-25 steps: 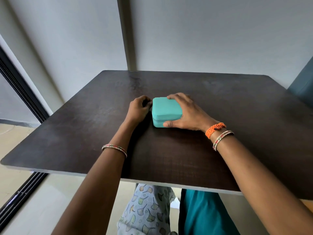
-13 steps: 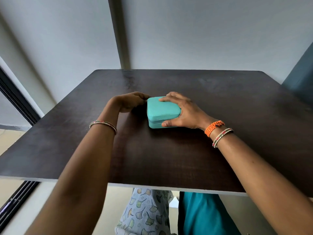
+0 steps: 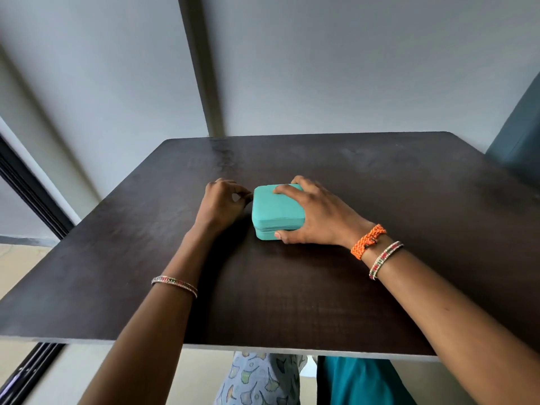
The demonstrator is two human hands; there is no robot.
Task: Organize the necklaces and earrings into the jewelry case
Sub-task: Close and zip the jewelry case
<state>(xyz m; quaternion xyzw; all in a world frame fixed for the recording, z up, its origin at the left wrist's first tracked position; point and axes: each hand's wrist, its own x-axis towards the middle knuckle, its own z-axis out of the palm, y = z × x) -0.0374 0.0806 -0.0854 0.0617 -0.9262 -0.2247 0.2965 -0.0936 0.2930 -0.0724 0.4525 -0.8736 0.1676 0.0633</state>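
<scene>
a dark brown table (image 3: 380,200) filled most of the view, its far edge set against a pale grey wall (image 3: 350,68) with a vertical grey strip (image 3: 201,68) running down to the tabletop. a dark teal panel (image 3: 523,135) stood at the far right corner, and a black door frame (image 3: 32,188) slanted along the left.

below the near edge of the table, patterned pale cloth (image 3: 260,381) and plain teal cloth (image 3: 362,381) showed side by side.

both forearms reached in from the bottom of the view. the right hand (image 3: 318,217) gripped the jewelry case (image 3: 276,210), fingers curled over its far top corner and right side, thumb pressed against its near side. the left hand (image 3: 220,204) sat just beside the case's left side, fingers curled with the tips at the upper left corner; whether it pinched anything there could not be told.

the jewelry case was a small turquoise box with rounded corners, closed, resting flat near the middle of the table, a seam running round its near side.

an orange braided band (image 3: 368,240) circled the right wrist, with a beaded bangle (image 3: 385,258) just behind it. a similar thin bangle (image 3: 174,285) sat on the left forearm.
</scene>
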